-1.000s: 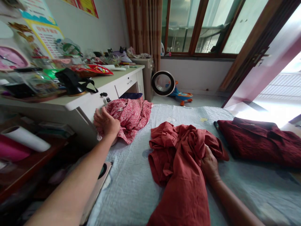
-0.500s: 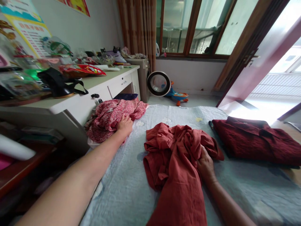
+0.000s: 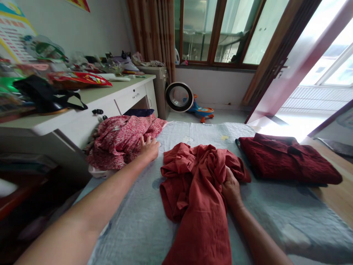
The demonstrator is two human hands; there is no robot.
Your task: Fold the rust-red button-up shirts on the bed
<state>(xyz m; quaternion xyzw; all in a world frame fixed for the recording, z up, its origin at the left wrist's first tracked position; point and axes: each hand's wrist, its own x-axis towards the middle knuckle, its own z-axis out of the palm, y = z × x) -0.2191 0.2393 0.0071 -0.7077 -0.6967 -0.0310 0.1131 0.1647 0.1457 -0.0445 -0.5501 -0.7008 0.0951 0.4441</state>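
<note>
A crumpled rust-red garment (image 3: 205, 206) lies in the middle of the bed, one long part stretching toward me. My right hand (image 3: 231, 187) grips its right side, the fingertips hidden in the folds. My left hand (image 3: 150, 149) is at the right edge of a pink-and-white patterned cloth heap (image 3: 121, 138), fingers apart and holding nothing. Whether the fingertips touch the heap I cannot tell. Over to the right lies a folded dark-red garment (image 3: 286, 160), apart from both hands.
A pale blue sheet (image 3: 132, 213) covers the bed. Along the left stands a white desk (image 3: 106, 95) with a black strapped object (image 3: 41, 94) and a red packet (image 3: 79, 79) on it. Beyond are an open washing-machine door (image 3: 179, 96), a blue ride-on toy (image 3: 201, 110) and an open door (image 3: 273, 81).
My left hand has come slightly away from the patterned heap, its fingers now spread. My right hand keeps its grip on the rust-red garment. The whole view has shifted a little.
</note>
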